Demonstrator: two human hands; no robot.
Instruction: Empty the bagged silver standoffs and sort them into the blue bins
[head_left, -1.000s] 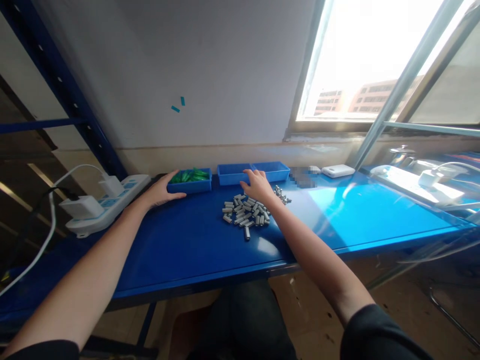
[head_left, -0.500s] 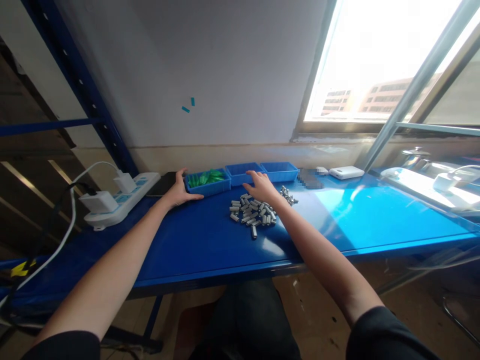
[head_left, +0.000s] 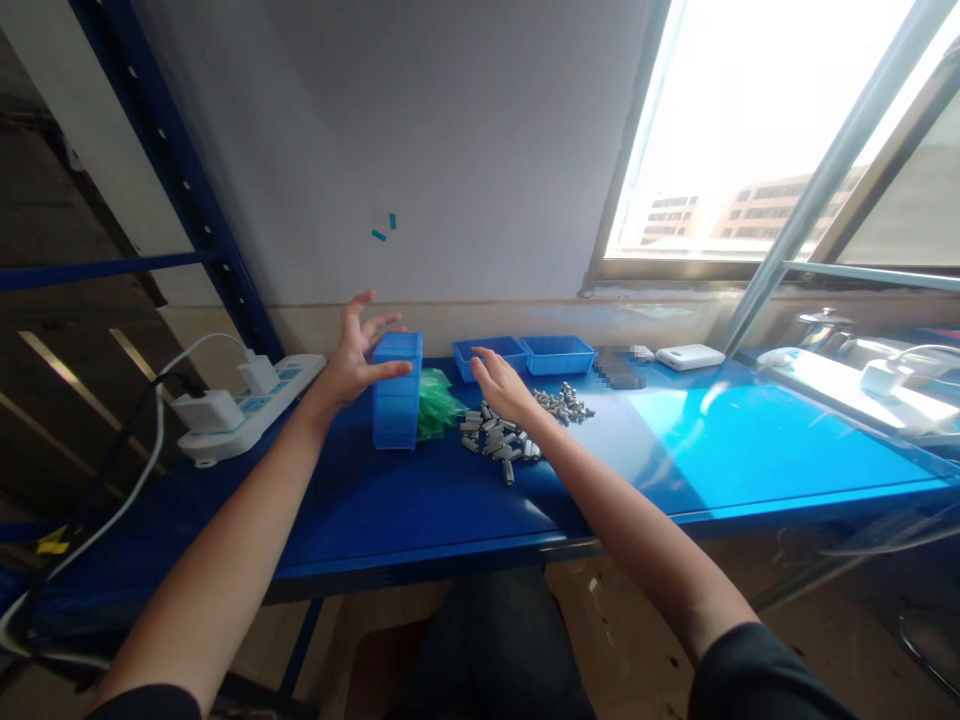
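A small blue plastic bin (head_left: 395, 405) stands tipped on its side. My left hand (head_left: 352, 350) has it at the upper end, thumb across the near face and some fingers behind; the other fingers are spread upward. Green pieces (head_left: 436, 405), too jumbled to identify, lie in a heap at the bin's mouth. My right hand (head_left: 502, 385) hovers, fingers stretched out and holding nothing, in front of a second blue bin (head_left: 465, 365). Below it lie grey metal cylinders (head_left: 491, 440), partly hidden by my hand and wrist. Smaller metal parts (head_left: 566, 403) lie just right of them.
A third blue bin (head_left: 559, 357) sits against the wall on the right. White power strip (head_left: 251, 410) with plugged-in chargers occupies the left end of the blue table (head_left: 450, 510). At the back right are a white device (head_left: 690, 357) and a slanted metal post (head_left: 780, 215).
The left bin has gone from upright to its side, and its green pieces have tumbled out to the right. My left hand rose with it; my right hand shifted slightly left.
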